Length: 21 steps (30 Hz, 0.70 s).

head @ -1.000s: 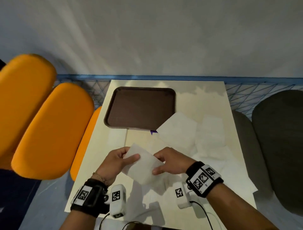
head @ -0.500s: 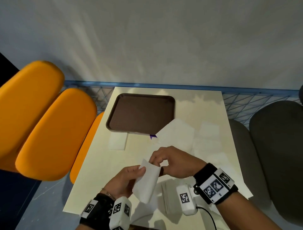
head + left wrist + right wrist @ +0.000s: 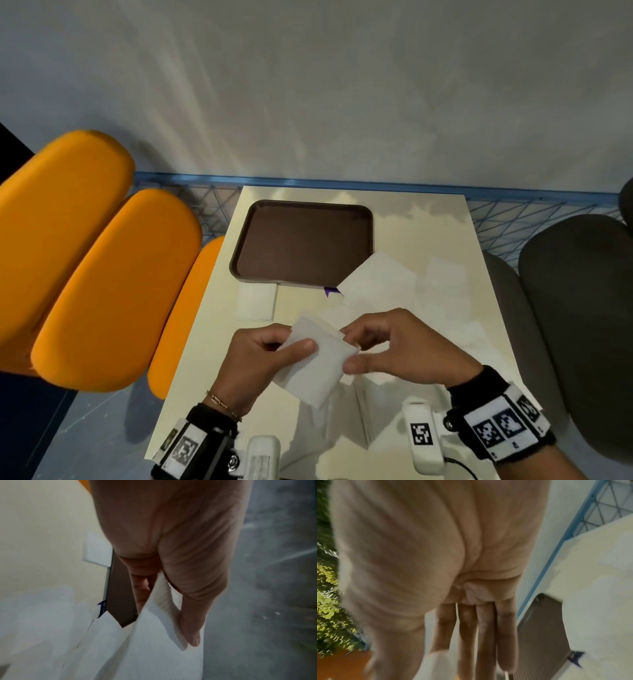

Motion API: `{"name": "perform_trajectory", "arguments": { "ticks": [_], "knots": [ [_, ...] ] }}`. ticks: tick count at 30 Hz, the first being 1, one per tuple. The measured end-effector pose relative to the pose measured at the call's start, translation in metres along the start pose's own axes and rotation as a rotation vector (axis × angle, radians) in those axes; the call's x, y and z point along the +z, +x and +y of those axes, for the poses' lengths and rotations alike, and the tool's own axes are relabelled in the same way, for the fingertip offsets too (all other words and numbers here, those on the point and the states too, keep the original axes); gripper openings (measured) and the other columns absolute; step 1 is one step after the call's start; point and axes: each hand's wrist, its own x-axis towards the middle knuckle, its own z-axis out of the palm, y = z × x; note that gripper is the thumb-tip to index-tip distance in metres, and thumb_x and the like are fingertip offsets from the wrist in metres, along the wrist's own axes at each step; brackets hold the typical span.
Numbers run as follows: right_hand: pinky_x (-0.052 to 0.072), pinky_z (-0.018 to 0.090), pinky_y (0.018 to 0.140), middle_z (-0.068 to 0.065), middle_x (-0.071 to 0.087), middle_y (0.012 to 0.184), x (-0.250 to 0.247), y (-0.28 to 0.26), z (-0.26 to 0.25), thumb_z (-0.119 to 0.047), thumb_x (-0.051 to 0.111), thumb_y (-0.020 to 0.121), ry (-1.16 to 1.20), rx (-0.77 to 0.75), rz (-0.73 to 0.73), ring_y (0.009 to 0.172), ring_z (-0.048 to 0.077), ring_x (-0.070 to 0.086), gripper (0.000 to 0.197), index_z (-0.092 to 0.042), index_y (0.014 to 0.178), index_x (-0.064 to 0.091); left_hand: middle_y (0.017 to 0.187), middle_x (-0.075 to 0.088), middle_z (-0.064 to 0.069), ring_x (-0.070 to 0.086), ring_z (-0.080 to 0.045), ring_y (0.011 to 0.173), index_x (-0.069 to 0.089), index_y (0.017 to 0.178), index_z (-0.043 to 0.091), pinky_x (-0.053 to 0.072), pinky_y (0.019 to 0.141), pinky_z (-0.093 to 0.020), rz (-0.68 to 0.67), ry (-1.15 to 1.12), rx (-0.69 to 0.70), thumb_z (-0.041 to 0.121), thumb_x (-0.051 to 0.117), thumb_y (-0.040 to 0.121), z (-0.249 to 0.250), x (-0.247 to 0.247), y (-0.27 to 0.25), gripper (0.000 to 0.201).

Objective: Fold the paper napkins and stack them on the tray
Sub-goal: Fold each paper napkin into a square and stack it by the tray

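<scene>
Since a second ago the napkin (image 3: 317, 363) has gone from open sheet to a doubled rectangle.
Left hand (image 3: 260, 359) and right hand (image 3: 394, 346) pinch its opposite edges above the desk (image 3: 212, 370); match corners before creasing. Beyond the hands, the tray (image 3: 239, 263) holds no napkins.

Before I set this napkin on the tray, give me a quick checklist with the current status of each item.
1. Napkin held by both hands: ok, left hand pinches one side, right hand the other.
2. Napkin folded: ok, layers doubled over; whether edges align, cannot tell.
3. Tray free to receive it: ok, nothing lies on its brown floor.
4. Tray rim unobstructed: not ok, an unfolded napkin overlaps its near right corner.
5. Path to tray: ok, only a small folded napkin lies flat on the table before it.
</scene>
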Motion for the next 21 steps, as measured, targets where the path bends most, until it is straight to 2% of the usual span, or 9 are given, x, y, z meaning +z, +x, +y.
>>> {"name": "perform_trajectory", "arguments": {
  "ticks": [3, 5, 7, 10, 15, 21],
  "knots": [
    [0.061, 0.039, 0.089, -0.008, 0.081, 0.098, 0.024, 0.011, -0.003, -0.029, 0.088, 0.086, 0.124, -0.015, 0.219, 0.088, 0.014, 0.076, 0.009, -0.023, 0.091, 0.083, 0.098, 0.08, -0.005, 0.075, -0.028, 0.09, 0.085, 0.085, 0.011, 0.064, 0.08, -0.047, -0.002, 0.072, 0.102, 0.026, 0.089, 0.073, 0.011, -0.003, -0.004, 0.019],
    [0.059, 0.042, 0.081, -0.003, 0.081, 0.091, 0.036, 0.019, -0.003, -0.033, 0.087, 0.086, 0.181, -0.027, 0.313, 0.081, 0.02, 0.074, 0.011, -0.023, 0.089, 0.083, 0.098, 0.081, -0.004, 0.076, -0.026, 0.089, 0.086, 0.085, 0.013, 0.065, 0.078, -0.046, -0.004, 0.092, 0.127, 0.026, 0.089, 0.073, 0.014, -0.008, -0.005, 0.018],
    [0.056, 0.038, 0.076, -0.002, 0.081, 0.087, 0.043, 0.025, -0.004, -0.035, 0.087, 0.086, 0.232, -0.031, 0.366, 0.076, 0.018, 0.071, 0.013, -0.022, 0.088, 0.084, 0.096, 0.081, -0.004, 0.077, -0.028, 0.089, 0.086, 0.086, 0.014, 0.065, 0.078, -0.049, 0.009, 0.088, 0.127, 0.028, 0.088, 0.074, 0.015, -0.013, -0.004, 0.018],
    [0.056, 0.028, 0.076, -0.003, 0.081, 0.088, 0.05, 0.032, -0.008, -0.03, 0.087, 0.086, 0.268, -0.026, 0.384, 0.078, 0.01, 0.072, 0.01, -0.021, 0.088, 0.085, 0.094, 0.082, -0.003, 0.077, -0.028, 0.089, 0.086, 0.09, 0.017, 0.064, 0.081, -0.05, 0.055, 0.066, 0.11, 0.031, 0.085, 0.078, 0.016, -0.021, -0.004, 0.019],
    [0.056, 0.024, 0.076, -0.006, 0.081, 0.09, 0.057, 0.041, -0.013, -0.028, 0.087, 0.087, 0.242, -0.024, 0.374, 0.082, 0.01, 0.074, 0.009, -0.02, 0.091, 0.085, 0.1, 0.081, 0.003, 0.075, -0.016, 0.091, 0.083, 0.1, 0.019, 0.062, 0.078, -0.034, 0.109, 0.044, 0.105, 0.032, 0.079, 0.082, 0.015, -0.032, 0.001, 0.022],
    [0.053, 0.018, 0.072, -0.008, 0.081, 0.088, 0.064, 0.049, -0.019, -0.029, 0.088, 0.086, 0.222, -0.024, 0.394, 0.078, 0.007, 0.073, 0.01, -0.02, 0.089, 0.086, 0.094, 0.081, 0.0, 0.073, -0.014, 0.085, 0.084, 0.093, 0.02, 0.057, 0.074, -0.026, 0.208, -0.016, 0.087, 0.025, 0.084, 0.082, 0.012, -0.041, 0.008, 0.012]
  ]
}}
